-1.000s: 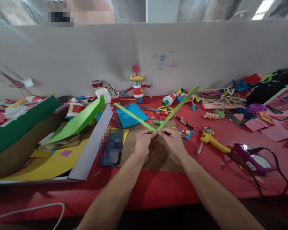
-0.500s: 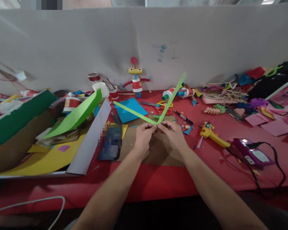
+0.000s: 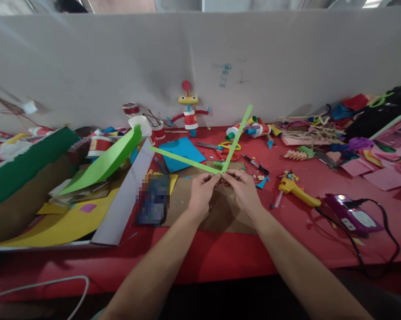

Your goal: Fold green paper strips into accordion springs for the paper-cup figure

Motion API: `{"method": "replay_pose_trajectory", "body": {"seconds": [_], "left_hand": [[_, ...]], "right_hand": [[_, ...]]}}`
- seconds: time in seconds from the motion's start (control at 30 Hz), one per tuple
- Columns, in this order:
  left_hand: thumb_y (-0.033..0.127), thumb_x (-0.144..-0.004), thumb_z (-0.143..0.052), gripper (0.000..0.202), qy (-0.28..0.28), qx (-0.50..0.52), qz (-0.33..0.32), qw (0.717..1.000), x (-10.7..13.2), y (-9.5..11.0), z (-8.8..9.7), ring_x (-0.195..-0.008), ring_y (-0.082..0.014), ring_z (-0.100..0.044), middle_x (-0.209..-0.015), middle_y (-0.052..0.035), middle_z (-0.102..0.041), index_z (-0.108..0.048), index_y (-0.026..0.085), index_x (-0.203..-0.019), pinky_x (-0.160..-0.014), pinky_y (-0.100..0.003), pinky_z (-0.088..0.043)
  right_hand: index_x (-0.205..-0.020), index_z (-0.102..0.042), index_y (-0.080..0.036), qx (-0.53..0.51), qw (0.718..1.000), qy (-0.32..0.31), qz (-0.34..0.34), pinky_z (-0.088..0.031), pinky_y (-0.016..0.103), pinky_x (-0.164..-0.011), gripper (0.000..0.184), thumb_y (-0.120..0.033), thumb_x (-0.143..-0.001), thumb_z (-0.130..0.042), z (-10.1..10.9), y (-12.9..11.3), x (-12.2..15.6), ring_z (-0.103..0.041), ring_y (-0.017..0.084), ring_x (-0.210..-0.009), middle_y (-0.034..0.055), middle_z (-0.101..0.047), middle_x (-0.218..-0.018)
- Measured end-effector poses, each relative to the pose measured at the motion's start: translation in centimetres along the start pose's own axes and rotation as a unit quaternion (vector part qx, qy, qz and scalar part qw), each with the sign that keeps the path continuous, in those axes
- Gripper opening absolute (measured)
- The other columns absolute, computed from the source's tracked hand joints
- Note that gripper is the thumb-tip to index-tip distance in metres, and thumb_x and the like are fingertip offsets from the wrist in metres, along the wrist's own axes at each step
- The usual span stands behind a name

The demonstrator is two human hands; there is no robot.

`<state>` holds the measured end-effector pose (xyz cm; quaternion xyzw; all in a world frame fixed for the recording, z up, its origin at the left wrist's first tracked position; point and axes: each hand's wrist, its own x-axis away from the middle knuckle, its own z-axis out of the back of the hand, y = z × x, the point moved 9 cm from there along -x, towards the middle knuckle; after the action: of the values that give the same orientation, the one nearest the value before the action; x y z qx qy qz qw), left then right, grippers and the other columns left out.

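Observation:
Two long green paper strips meet in a V above a brown cardboard sheet (image 3: 216, 213). My left hand (image 3: 200, 192) pinches the meeting point, where the left strip (image 3: 183, 160) runs out toward the blue paper. My right hand (image 3: 243, 189) pinches the same joint from the right, and the right strip (image 3: 237, 137) rises up toward the back wall. Both hands are closed on the strips, fingertips touching each other.
Red table (image 3: 220, 258) strewn with craft scraps. A paper robot figure (image 3: 188, 111) stands at the wall. Scissors (image 3: 220, 146), a black pen (image 3: 255, 164), a yellow glue gun (image 3: 296, 190) and a purple device with cable (image 3: 350, 214) lie right. Coloured paper sheets (image 3: 67, 222) are piled left.
The right strip has swung more upright and leftward. The left strip has dropped flatter and reaches further left. My hands stay pinched at the joint.

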<state>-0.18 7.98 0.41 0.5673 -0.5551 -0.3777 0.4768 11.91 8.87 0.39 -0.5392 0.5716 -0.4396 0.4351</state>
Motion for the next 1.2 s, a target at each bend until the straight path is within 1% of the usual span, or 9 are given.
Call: {"method": "replay_pose_trajectory", "body": {"seconds": [0.13,0.27,0.37,0.47,0.6,0.8,1.0,1.1,1.2], "left_hand": [[0.026,-0.067,-0.064,0.013,0.012,0.015,-0.018,1.000,0.4,-0.1,-0.3,-0.059,-0.0095,-0.051,-0.059,0.0010,-0.058,-0.062,0.014,-0.061,-0.062,-0.023,-0.040],[0.024,-0.065,-0.066,0.011,-0.003,0.010,0.003,1.000,0.2,-0.3,-0.3,-0.059,-0.0095,-0.052,-0.060,0.0002,-0.060,-0.063,0.014,-0.061,-0.063,-0.023,-0.040],[0.019,-0.063,-0.068,0.007,-0.039,0.046,0.083,0.995,-0.2,-1.4,-0.3,-0.060,-0.0091,-0.055,-0.063,-0.0014,-0.063,-0.064,0.013,-0.063,-0.062,-0.022,-0.041],[0.014,-0.063,-0.069,0.005,-0.056,0.127,0.177,0.974,-0.3,-2.9,-0.4,-0.060,-0.0091,-0.057,-0.064,-0.0025,-0.064,-0.064,0.013,-0.064,-0.061,-0.021,-0.045],[0.008,-0.067,-0.066,0.004,-0.053,0.181,0.216,0.958,-0.5,-3.8,-0.4,-0.060,-0.0075,-0.059,-0.065,-0.0028,-0.064,-0.065,0.012,-0.066,-0.059,-0.018,-0.048],[0.006,-0.070,-0.061,0.009,-0.055,0.185,0.224,0.955,-0.5,-3.9,-0.3,-0.059,-0.0075,-0.061,-0.064,-0.0031,-0.065,-0.064,0.012,-0.065,-0.059,-0.017,-0.050],[0.008,-0.067,-0.066,0.007,-0.050,0.152,0.215,0.963,-0.5,-3.8,0.0,-0.060,-0.0081,-0.061,-0.063,-0.0040,-0.065,-0.065,0.012,-0.062,-0.058,-0.016,-0.050],[0.010,-0.065,-0.068,0.002,-0.058,0.117,0.197,0.972,-0.6,-3.2,-0.1,-0.061,-0.0080,-0.061,-0.065,-0.0049,-0.066,-0.066,0.012,-0.064,-0.061,-0.017,-0.051],[0.014,-0.062,-0.072,0.007,-0.062,0.097,0.182,0.976,-0.5,-2.6,-0.1,-0.062,-0.0083,-0.060,-0.067,-0.0048,-0.067,-0.067,0.012,-0.065,-0.064,-0.018,-0.051]], "right_hand": [[-0.073,-0.066,-0.019,-0.011,1.000,-0.001,-0.006,-0.044,0.026,-0.062,0.017,-0.035,-0.066,-0.066,-0.1,0.3,0.0,-0.054,0.013,-0.064,0.0005,-0.062,-0.070],[-0.070,-0.065,-0.019,0.001,1.000,-0.008,-0.018,-0.042,0.024,-0.057,0.018,-0.036,-0.064,-0.066,0.1,0.5,-0.3,-0.051,0.012,-0.060,-0.0003,-0.059,-0.064],[-0.068,-0.065,-0.018,0.001,0.999,-0.019,-0.027,-0.039,0.024,-0.055,0.019,-0.036,-0.064,-0.067,0.1,0.5,-0.4,-0.050,0.011,-0.058,-0.0007,-0.058,-0.062],[-0.068,-0.065,-0.019,-0.009,0.999,-0.036,-0.037,-0.039,0.025,-0.057,0.019,-0.036,-0.063,-0.067,-0.2,0.5,-0.5,-0.050,0.011,-0.058,-0.0008,-0.058,-0.063],[-0.069,-0.066,-0.019,-0.036,0.998,-0.041,-0.042,-0.039,0.025,-0.058,0.016,-0.033,-0.063,-0.069,-0.3,0.6,-0.5,-0.050,0.010,-0.057,-0.0016,-0.058,-0.063],[-0.070,-0.067,-0.019,-0.035,0.998,-0.044,-0.042,-0.038,0.024,-0.057,0.013,-0.030,-0.063,-0.069,-0.2,0.8,-0.5,-0.051,0.010,-0.058,-0.0017,-0.059,-0.064],[-0.068,-0.067,-0.017,-0.036,0.998,-0.047,-0.036,-0.038,0.024,-0.056,0.013,-0.029,-0.063,-0.069,-0.3,1.1,-0.5,-0.050,0.009,-0.056,-0.0007,-0.060,-0.063],[-0.064,-0.066,-0.018,-0.060,0.998,-0.024,-0.021,-0.040,0.025,-0.058,0.011,-0.026,-0.059,-0.072,0.0,1.1,-0.4,-0.052,0.010,-0.058,-0.0014,-0.061,-0.062],[-0.068,-0.067,-0.019,-0.064,0.998,-0.006,-0.008,-0.044,0.028,-0.065,0.013,-0.025,-0.057,-0.072,0.2,0.8,-0.3,-0.056,0.013,-0.064,-0.0011,-0.065,-0.067]]}}
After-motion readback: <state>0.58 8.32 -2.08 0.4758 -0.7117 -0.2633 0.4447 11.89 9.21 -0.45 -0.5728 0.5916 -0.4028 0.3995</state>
